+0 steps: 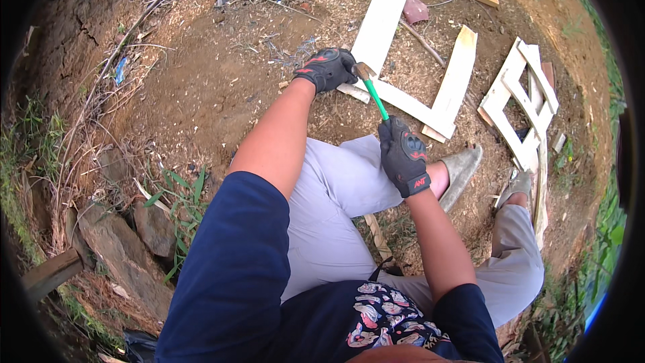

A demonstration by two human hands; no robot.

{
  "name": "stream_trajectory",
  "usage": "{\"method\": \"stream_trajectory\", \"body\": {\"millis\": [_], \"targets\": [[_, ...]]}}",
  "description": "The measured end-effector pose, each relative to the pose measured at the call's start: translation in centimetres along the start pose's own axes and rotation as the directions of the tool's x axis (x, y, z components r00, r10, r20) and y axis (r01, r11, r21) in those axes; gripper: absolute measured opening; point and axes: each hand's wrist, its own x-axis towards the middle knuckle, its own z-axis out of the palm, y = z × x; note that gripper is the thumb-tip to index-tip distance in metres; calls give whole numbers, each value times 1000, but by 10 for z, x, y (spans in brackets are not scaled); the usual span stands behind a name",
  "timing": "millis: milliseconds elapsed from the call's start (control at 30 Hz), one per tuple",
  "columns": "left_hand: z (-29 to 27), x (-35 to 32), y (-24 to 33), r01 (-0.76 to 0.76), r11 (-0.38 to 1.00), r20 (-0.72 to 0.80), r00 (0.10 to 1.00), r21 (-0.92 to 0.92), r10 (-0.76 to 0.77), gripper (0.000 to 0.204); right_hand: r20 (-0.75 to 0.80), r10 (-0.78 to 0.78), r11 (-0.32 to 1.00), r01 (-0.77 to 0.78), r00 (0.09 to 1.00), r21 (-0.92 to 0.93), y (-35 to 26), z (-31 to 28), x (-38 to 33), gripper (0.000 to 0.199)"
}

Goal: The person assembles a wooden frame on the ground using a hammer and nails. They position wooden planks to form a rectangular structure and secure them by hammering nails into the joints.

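two gloved hands on white plank frame (430, 111), dirt ground.
r hand (403, 154) fist closed round green-handled hammer (373, 94); l hand (327, 67) curled, pressing frame end by hammer head.

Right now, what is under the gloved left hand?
The left hand presses on the corner where two white boards meet, beside the hammer head. Bare dirt lies around it. The glove covers the joint itself, so any nail there cannot be seen.
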Motion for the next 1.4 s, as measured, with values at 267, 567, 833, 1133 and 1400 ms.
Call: {"method": "stream_trajectory", "body": {"millis": [267, 567, 833, 1133, 1400], "targets": [[-2, 1, -3, -35, 999, 39, 999, 19, 34, 35, -37, -28, 999, 30, 999, 45, 13, 6, -4, 21], [-2, 4, -4, -16, 999, 94, 996, 51, 11, 32, -54, -95, 995, 97, 994, 23, 30, 17, -5, 18], [0, 1, -4, -4, 1000, 97, 995, 13, 3, 34, -57, -91, 996, 93, 994, 18, 36, 13, -6, 21], [-47, -21, 26, 196, 974, 117, 971, 110, -208, 47, -83, -67, 997, 64, 994, -31, 49, 15, -6, 23], [-34, -13, 12, 244, 948, 212, 934, 206, -287, 52, -79, -96, 995, 95, 992, -19, 54, 17, -3, 22]]}}
